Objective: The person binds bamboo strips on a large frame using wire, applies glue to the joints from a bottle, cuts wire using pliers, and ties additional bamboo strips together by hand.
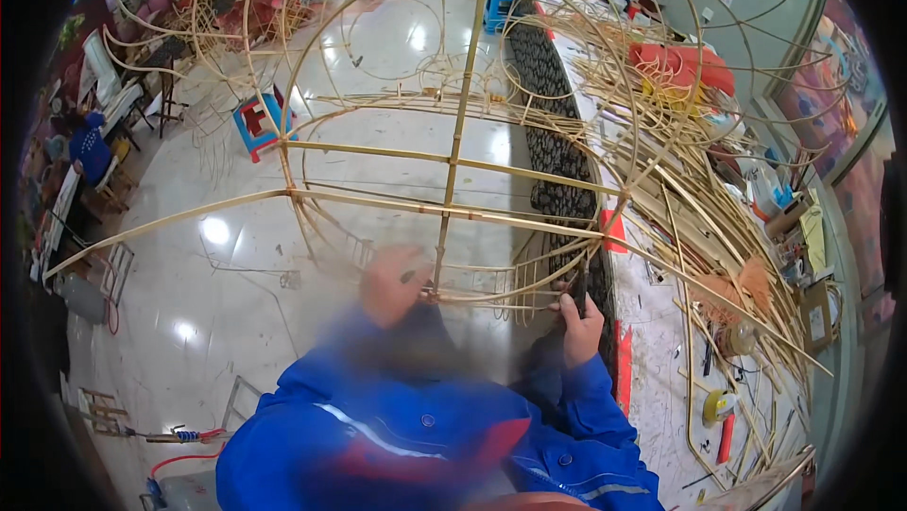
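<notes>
A large open frame of bent bamboo strips (444,212) spreads in front of me, its strips bound at the crossings. My left hand (390,284) is blurred, with its fingers curled beside the lower end of the upright bamboo strip (457,138). A small dark spot shows at those fingers; what they grip cannot be made out. On the right, close to the table edge, my right hand (582,327) is closed around a slim dark object (581,277), its kind unclear. The thumb is at the end of a thin crosswise strip (501,304) at the frame's near side.
A long white table (652,360) with a red-marked edge runs along my right, heaped with loose bamboo strips (699,228). A tape roll (718,405) lies near its front. A blue and red stool (263,124) stands on the floor beyond. A person in blue (90,150) sits far left.
</notes>
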`<action>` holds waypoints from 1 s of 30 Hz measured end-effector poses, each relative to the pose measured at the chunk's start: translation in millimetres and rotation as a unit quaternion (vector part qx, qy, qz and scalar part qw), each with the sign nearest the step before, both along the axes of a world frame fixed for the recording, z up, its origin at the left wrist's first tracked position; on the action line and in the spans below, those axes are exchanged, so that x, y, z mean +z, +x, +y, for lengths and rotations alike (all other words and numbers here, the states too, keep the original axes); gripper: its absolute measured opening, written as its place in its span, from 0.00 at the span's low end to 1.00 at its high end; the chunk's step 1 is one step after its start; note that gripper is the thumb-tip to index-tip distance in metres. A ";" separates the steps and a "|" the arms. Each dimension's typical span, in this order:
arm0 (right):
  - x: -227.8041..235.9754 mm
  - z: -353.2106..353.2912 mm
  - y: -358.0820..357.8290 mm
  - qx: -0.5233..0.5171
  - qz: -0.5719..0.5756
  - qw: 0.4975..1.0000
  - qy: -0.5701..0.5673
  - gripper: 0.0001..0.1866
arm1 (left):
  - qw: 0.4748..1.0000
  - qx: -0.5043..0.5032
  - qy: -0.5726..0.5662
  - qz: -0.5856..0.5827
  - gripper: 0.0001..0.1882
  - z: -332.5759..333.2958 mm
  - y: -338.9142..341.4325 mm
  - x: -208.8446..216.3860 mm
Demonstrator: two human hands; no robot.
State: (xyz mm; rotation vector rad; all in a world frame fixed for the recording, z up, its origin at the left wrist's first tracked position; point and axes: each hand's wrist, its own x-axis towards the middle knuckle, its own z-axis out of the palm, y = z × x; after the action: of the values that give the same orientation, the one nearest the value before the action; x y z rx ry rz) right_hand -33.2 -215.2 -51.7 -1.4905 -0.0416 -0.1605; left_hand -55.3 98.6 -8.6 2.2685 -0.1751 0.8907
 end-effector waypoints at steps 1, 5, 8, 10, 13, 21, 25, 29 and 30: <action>0.0 2.2 1.8 -0.002 0.003 1.000 -0.003 0.15 | 1.000 -0.002 -0.003 0.003 0.10 4.3 1.1 -4.0; 5.5 9.1 13.2 -0.015 0.004 0.998 -0.066 0.14 | 0.979 -0.131 0.090 0.130 0.13 11.1 6.0 -5.5; 13.9 16.0 32.0 -0.011 0.017 0.998 -0.053 0.14 | 0.982 -0.132 0.091 0.099 0.13 20.0 27.6 -7.2; 24.7 14.2 44.6 -0.018 -0.010 0.997 -0.077 0.13 | 0.951 -0.164 0.088 0.248 0.07 27.4 42.9 -2.9; 30.8 16.1 72.7 0.000 0.002 0.998 -0.063 0.13 | 0.964 -0.184 0.062 0.182 0.11 30.4 68.2 0.6; 39.1 36.6 77.2 -0.009 0.002 0.999 -0.035 0.13 | 0.959 -0.159 -0.032 0.235 0.14 48.6 70.2 14.9; 31.2 52.2 74.4 -0.006 0.015 0.992 -0.128 0.13 | 0.954 -0.130 -0.070 0.263 0.14 53.6 58.8 -2.7; 15.0 51.1 82.1 0.004 0.003 0.990 -0.142 0.14 | 0.953 -0.099 -0.031 0.286 0.12 53.0 47.0 -2.7; 14.3 52.8 82.4 0.008 0.000 0.989 -0.145 0.14 | 0.953 -0.099 -0.031 0.286 0.12 51.6 42.9 -8.6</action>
State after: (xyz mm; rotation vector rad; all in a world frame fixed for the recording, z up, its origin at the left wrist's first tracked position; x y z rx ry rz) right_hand 49.2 -162.4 -37.4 -1.7799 -0.0795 -0.1444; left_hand -12.4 150.3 -17.3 2.3002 -0.1061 0.1145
